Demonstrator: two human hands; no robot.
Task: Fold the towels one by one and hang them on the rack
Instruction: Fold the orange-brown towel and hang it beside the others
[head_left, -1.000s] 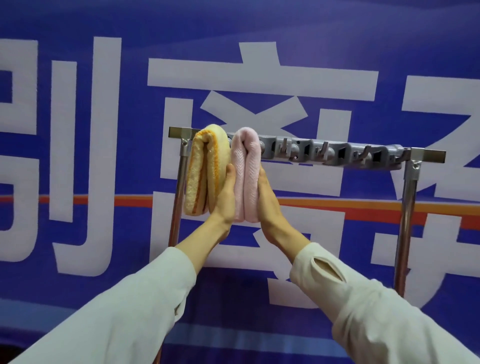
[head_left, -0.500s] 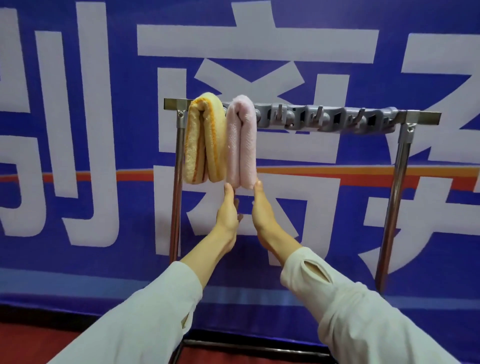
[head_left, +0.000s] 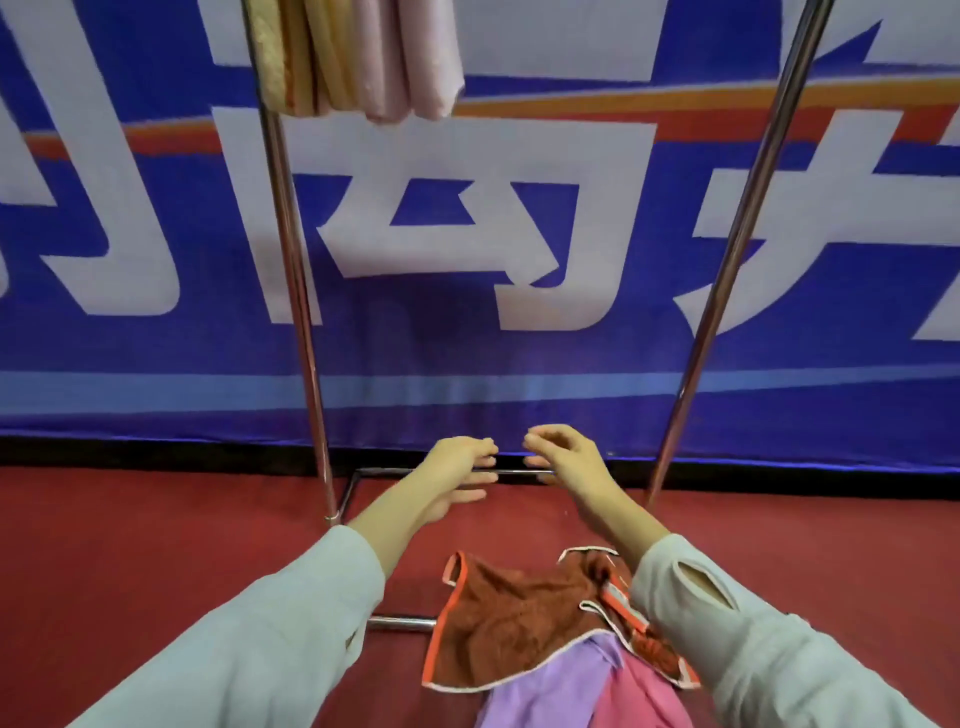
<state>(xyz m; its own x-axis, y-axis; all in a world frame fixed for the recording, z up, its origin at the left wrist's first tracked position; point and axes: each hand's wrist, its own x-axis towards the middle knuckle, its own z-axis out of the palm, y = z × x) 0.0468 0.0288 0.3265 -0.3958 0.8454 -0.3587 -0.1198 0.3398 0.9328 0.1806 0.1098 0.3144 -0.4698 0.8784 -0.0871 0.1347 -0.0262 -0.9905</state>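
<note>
Over red floor (head_left: 156, 545), left hand (head_left: 454, 475) and right hand (head_left: 571, 465) held out empty, fingers (head_left: 480, 460) loosely curled, brown towel (head_left: 514, 623) laid beneath, yellow towel (head_left: 291, 52) and pale pink towel (head_left: 410, 57) hung on rack (head_left: 304, 312).

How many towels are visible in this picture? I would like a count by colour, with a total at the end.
Yellow towel, hanging on the rack: 1
Pale pink towel, hanging beside it: 1
Brown towel with an orange edge, on the floor: 1
Purple towel, on the floor: 1
Bright pink towel, on the floor: 1
Total: 5
</note>
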